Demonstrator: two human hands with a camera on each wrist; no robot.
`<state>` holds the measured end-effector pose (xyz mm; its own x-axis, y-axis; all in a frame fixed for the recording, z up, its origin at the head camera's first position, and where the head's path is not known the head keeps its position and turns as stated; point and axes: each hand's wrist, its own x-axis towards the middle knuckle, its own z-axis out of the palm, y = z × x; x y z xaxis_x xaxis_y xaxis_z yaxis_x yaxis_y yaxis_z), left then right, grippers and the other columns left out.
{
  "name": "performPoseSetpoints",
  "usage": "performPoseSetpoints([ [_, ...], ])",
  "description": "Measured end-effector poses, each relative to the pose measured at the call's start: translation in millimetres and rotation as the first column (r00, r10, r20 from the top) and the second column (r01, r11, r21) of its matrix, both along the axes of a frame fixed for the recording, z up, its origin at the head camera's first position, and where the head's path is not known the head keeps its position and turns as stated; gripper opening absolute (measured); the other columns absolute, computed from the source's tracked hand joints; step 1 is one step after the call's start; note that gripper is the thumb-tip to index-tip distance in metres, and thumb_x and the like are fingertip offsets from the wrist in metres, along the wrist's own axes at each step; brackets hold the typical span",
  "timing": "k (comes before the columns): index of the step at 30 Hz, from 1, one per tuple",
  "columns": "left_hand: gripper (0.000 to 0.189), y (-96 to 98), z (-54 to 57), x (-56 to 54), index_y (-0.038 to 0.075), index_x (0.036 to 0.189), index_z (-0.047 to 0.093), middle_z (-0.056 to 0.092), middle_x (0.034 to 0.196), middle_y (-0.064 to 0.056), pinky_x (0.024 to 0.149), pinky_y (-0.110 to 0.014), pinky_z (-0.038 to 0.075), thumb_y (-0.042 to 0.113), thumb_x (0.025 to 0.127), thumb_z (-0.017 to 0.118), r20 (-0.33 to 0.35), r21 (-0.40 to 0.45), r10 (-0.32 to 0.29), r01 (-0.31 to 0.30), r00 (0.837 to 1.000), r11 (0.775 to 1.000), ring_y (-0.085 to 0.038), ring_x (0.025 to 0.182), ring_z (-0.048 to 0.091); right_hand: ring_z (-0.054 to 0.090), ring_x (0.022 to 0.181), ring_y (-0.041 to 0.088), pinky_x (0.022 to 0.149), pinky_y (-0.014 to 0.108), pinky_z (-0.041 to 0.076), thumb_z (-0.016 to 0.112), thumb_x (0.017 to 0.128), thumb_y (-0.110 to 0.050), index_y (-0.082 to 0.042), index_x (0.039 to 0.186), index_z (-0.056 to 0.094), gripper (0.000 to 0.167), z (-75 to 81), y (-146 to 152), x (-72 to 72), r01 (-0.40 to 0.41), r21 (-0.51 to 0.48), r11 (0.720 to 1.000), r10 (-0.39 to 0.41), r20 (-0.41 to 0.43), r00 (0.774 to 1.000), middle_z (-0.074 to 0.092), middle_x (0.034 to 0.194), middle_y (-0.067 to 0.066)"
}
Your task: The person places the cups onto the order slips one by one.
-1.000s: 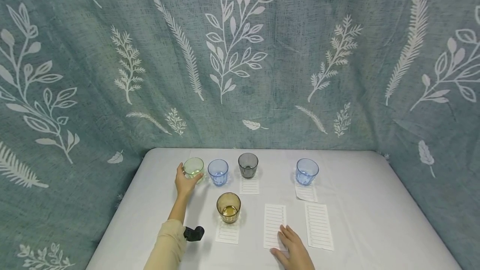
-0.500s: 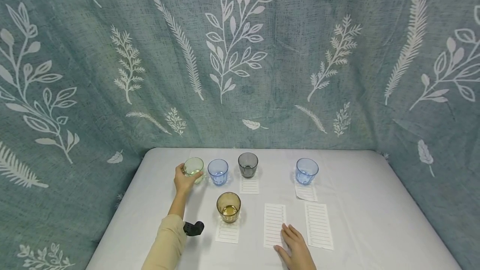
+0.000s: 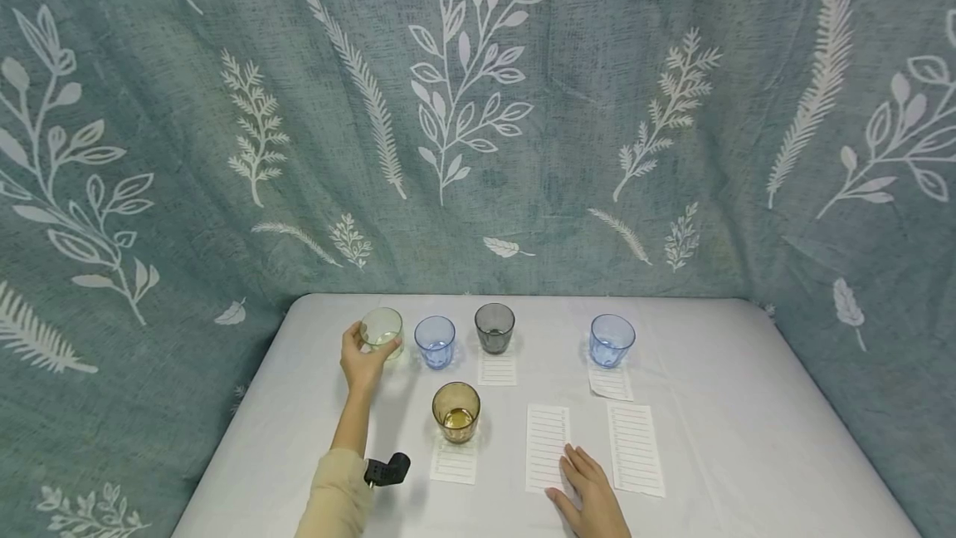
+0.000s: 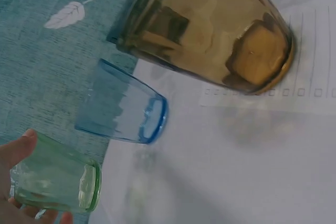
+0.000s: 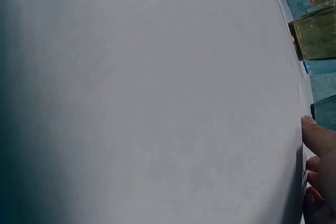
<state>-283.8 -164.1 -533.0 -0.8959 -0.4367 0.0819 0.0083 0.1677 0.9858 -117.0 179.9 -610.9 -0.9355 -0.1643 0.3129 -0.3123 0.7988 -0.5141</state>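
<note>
At the table's back left, my left hand (image 3: 362, 361) grips a green glass (image 3: 382, 335), thumb on one side and fingers round the other. The left wrist view shows the same green glass (image 4: 60, 174) between thumb and fingers. Just right of it stands a blue glass (image 3: 435, 344), apart from the hand. My right hand (image 3: 592, 495) lies low on the table with its fingers extended, the fingertips at the right edge of a lined paper slip (image 3: 548, 447). Its thumb (image 5: 317, 135) and part of its fingers show in the right wrist view.
A grey glass (image 3: 495, 330) stands behind a paper slip (image 3: 496, 370). An amber glass (image 3: 456, 409) stands at another slip (image 3: 453, 465). A second blue glass (image 3: 612, 343) is at the back right, by a slip (image 3: 610, 384). One more slip (image 3: 635, 451) lies right of centre.
The green glass has shifted slightly back and left in my left hand, away from the blue glass. My right hand has slid a little to the right, then stays put.
</note>
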Motion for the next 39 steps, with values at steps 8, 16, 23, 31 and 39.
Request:
performPoseSetpoints([
  [8, 0.083, 2.1, 20.5, 10.7, -0.006, 0.139, 0.033, 0.037, 0.143, -0.026, 0.105, -0.050, 0.035, 0.007, 0.072, 0.080, -0.044, 0.021, -0.022, 0.023, 0.999, 1.000, -0.038, 0.134, 0.032, 0.048, 0.118, 0.046, 0.093, 0.055, 0.042, 0.075, 0.079, -0.026, 0.014, 0.109, 0.061, 0.052, 1.5, 0, 0.3, 0.006, -0.004, 1.000, -0.006, 0.021, 1.000, 0.053, 0.127, 0.028],
  [16, 0.083, 9.8, 39.0, 19.0, -0.003, 0.139, 0.036, 0.039, 0.143, -0.023, 0.104, -0.046, 0.036, 0.007, 0.071, 0.081, -0.074, 0.021, -0.057, 0.059, 0.996, 0.998, -0.035, 0.132, 0.034, 0.048, 0.118, 0.046, 0.094, 0.055, 0.042, 0.075, 0.078, -0.026, 0.015, 0.110, 0.061, 0.053, 1.8, 0, 0.1, 0.011, -0.011, 1.000, -0.011, 0.024, 1.000, 0.054, 0.126, 0.028],
  [23, 0.080, 18.7, 53.8, 23.5, -0.004, 0.137, 0.038, 0.041, 0.141, -0.024, 0.104, -0.049, 0.036, 0.003, 0.070, 0.081, -0.128, 0.045, -0.118, 0.125, 0.985, 0.991, -0.036, 0.131, 0.036, 0.050, 0.116, 0.045, 0.092, 0.054, 0.043, 0.077, 0.077, -0.026, 0.016, 0.109, 0.061, 0.055, -1.8, 0, -0.5, 0.014, -0.016, 1.000, -0.014, -0.011, 1.000, 0.056, 0.124, 0.027],
  [31, 0.080, 23.9, 63.0, 23.3, -0.002, 0.137, 0.039, 0.042, 0.140, -0.022, 0.102, -0.048, 0.038, 0.006, 0.070, 0.081, -0.127, 0.016, -0.185, 0.188, 0.975, 0.982, -0.035, 0.130, 0.038, 0.051, 0.115, 0.045, 0.091, 0.053, 0.044, 0.079, 0.074, -0.025, 0.016, 0.109, 0.061, 0.057, -3.3, 1, -1.6, 0.030, -0.040, 0.999, -0.030, -0.003, 1.000, 0.057, 0.123, 0.027],
  [39, 0.079, 30.9, 69.8, 25.3, -0.003, 0.137, 0.039, 0.043, 0.139, -0.022, 0.101, -0.049, 0.039, 0.004, 0.070, 0.081, -0.133, 0.001, -0.229, 0.231, 0.964, 0.973, -0.037, 0.129, 0.039, 0.052, 0.114, 0.045, 0.091, 0.054, 0.044, 0.080, 0.073, -0.024, 0.016, 0.108, 0.060, 0.057, -1.8, 0, -2.5, 0.033, -0.057, 0.998, -0.033, 0.003, 0.999, 0.057, 0.123, 0.027],
])
